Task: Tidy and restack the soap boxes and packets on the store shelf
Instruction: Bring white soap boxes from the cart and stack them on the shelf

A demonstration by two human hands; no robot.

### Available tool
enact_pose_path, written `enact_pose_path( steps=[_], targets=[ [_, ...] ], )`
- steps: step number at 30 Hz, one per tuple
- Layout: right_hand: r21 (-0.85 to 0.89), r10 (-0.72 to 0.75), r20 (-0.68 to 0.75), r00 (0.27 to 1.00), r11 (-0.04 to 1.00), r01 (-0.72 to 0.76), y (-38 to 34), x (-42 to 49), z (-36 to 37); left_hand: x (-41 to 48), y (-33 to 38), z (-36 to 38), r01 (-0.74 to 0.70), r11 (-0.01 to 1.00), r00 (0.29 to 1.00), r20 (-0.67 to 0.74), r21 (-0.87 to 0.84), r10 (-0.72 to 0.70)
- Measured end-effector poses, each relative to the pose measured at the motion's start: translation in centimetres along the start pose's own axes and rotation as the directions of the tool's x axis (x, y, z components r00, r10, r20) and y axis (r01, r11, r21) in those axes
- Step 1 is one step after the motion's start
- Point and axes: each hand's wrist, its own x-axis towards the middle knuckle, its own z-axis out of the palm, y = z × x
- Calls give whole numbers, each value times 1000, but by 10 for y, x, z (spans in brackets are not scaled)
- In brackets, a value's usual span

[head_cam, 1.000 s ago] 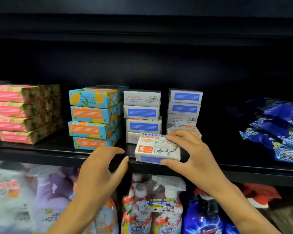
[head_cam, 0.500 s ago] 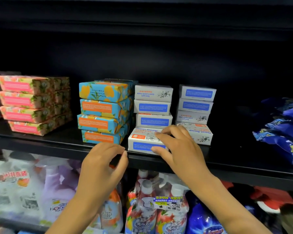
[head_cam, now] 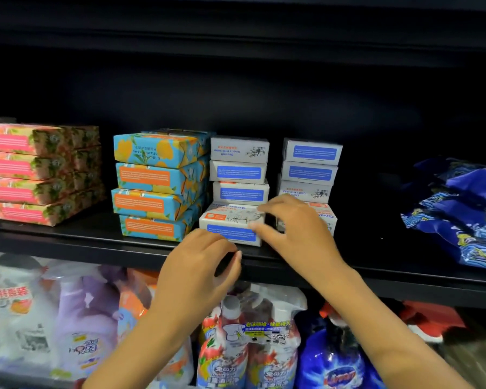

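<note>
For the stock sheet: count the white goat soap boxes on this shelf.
8. Four in the left stack, its bottom box pinched by the right hand; four in the right stack, the lowest partly behind that hand. More may be hidden behind.

goat soap box (head_cam: 232,224), tilted a second ago, now flat, pushed back against white stack (head_cam: 240,171)

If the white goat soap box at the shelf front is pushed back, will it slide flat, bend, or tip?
Probably it slides flat: the white goat soap box lies on its broad face on the shelf. Its sharp cardboard edges suggest it is stiff under the right hand. It seems unlikely to roll.
</note>
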Motion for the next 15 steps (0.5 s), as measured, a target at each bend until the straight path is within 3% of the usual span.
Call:
enact_pose_path(
  steps=[3, 6, 8, 13, 15],
  targets=[
    [-49, 113, -45, 993, 992, -115, 32, -7, -27, 9, 12, 9, -42, 999, 996, 82, -30, 45],
    [-148, 143, 166, 976, 982, -119, 58, -16, -43, 17, 24, 17, -64, 996, 993, 100, -55, 69],
    [-140, 124, 230, 965, 986, -93, 64, -21, -46, 20, 29, 21, -58, 996, 995, 72, -62, 63],
    [-50, 142, 93, 986, 989, -137, 66, -27, -59, 19, 30, 24, -25, 995, 1000, -7, -96, 25],
    [-96, 192, 112, 975, 979, -182, 65, -24, -62, 19, 29, 25, -23, 995, 1000, -7, -95, 23]
  ],
)
